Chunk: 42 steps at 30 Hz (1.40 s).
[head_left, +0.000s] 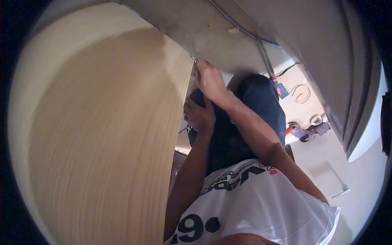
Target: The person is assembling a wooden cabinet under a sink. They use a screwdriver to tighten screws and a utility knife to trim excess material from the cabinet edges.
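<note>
A large wood-grained board [102, 122] fills the left side, its right edge running close to both my hands. My right hand [212, 83] is closed around a slim tool with a thin metal tip [194, 60], which meets the board's edge near its far corner. Most of that tool is hidden inside my fist, so its exact kind does not show. Lower down, my left hand [200, 116] lies beside the same edge, over my bent leg. Its fingers are apart and I see nothing in them.
A grey flexible conduit [241, 28] crosses the surface ahead. On the right lie a long-bladed tool with a red-and-black handle [279, 87], a loose curled strip [301, 94], a tape roll [316, 119] and a dark cloth-like bundle [304, 134]. A large pale curved panel [326, 73] rises at the right.
</note>
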Available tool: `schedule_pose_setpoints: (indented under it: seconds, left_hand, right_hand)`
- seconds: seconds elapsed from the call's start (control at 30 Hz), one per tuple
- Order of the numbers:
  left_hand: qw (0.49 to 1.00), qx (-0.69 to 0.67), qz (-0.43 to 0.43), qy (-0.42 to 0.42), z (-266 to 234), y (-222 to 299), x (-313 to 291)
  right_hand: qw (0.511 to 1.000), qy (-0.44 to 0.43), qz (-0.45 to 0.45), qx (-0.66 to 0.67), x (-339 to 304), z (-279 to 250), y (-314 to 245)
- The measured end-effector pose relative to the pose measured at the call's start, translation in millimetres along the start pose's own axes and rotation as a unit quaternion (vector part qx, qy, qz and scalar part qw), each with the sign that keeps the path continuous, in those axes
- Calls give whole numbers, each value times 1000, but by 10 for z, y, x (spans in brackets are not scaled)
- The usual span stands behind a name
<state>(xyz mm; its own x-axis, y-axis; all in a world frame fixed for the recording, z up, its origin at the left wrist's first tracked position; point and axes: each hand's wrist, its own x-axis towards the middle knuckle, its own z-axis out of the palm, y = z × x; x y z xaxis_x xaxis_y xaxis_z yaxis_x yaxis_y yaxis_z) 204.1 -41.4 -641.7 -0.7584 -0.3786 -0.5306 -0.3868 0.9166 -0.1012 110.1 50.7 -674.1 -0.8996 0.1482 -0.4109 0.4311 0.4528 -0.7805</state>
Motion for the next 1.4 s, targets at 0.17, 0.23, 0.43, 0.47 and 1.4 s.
schedule_pose_setpoints:
  seconds: [0.17,0.23,0.43,0.47,1.4]
  left_hand:
    - [1000,17,-2,-2,-76,76,20]
    - [1000,25,0,18,3,-33,-15]
    - [999,18,-1,33,-30,65,-77]
    - [999,19,8,37,-19,77,-90]
    - [999,15,-16,-29,-90,43,11]
  right_hand:
    - [995,101,-26,-7,99,171,422]
    - [963,24,166,212,186,-132,53]
    - [618,-112,354,693,353,26,15]
    - [582,-110,345,729,357,107,103]
    - [964,76,-28,253,-136,-92,-122]
